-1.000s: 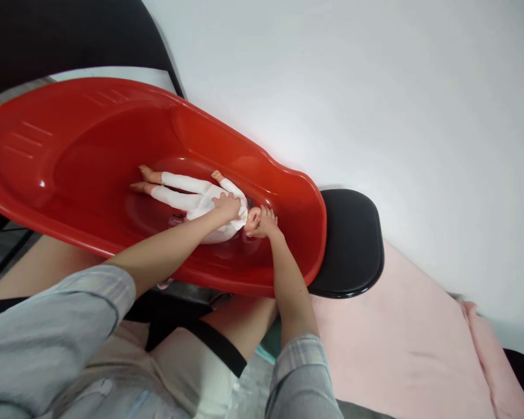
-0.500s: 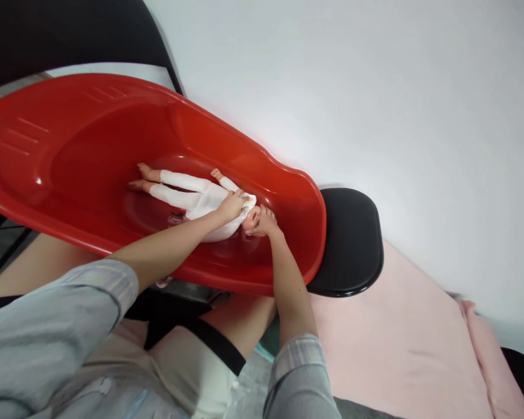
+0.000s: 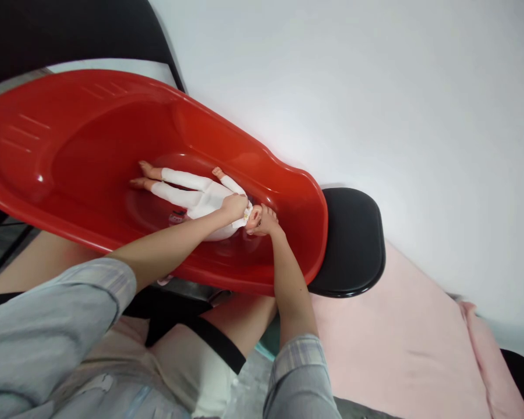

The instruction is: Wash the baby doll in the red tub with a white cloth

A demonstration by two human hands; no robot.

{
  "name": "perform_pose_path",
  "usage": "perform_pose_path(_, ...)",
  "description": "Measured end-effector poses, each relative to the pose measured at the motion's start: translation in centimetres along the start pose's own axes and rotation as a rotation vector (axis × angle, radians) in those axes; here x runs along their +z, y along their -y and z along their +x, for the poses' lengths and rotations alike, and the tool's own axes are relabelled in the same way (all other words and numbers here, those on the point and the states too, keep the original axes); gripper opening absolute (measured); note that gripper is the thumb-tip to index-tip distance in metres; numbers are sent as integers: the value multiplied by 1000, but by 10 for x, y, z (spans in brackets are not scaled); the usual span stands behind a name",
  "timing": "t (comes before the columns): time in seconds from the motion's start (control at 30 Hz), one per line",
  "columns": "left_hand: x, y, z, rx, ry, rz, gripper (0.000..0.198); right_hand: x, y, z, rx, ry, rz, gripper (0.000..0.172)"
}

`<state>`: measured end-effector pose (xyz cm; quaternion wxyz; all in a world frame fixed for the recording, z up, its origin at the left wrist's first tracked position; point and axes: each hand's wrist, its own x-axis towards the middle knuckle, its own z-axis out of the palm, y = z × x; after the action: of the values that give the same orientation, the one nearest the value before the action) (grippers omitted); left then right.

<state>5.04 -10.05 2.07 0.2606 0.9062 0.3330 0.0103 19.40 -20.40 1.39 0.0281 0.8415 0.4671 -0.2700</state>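
A doll [image 3: 207,199] in a white outfit lies on its back inside a red baby bathtub [image 3: 109,139], feet to the left and head to the right. My left hand [image 3: 236,206] is closed at the doll's upper chest, on a small white cloth [image 3: 247,211] with a yellow mark at its neck. Whether this cloth is a collar or a separate piece, I cannot tell. My right hand [image 3: 265,221] curls around the top of the doll's head [image 3: 254,216]. Most of the left fingertips are hidden.
A black rounded seat [image 3: 351,241] stands against the tub's right end. Beyond it lies a pink-covered surface [image 3: 388,337]. A dark red item [image 3: 177,217] is beside the doll's hip. The white wall [image 3: 353,87] runs behind the tub, with a black chair back [image 3: 70,35] at upper left.
My left hand has closed into a fist at the doll's neck, and the white cloth has drawn back from the chin. My right hand stays on the head.
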Motion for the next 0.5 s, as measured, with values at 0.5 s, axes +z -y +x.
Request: perform_pose_path(0.5,-11,-23,-13,-1,411,152,33,3,-5,5,4,4,-7,141)
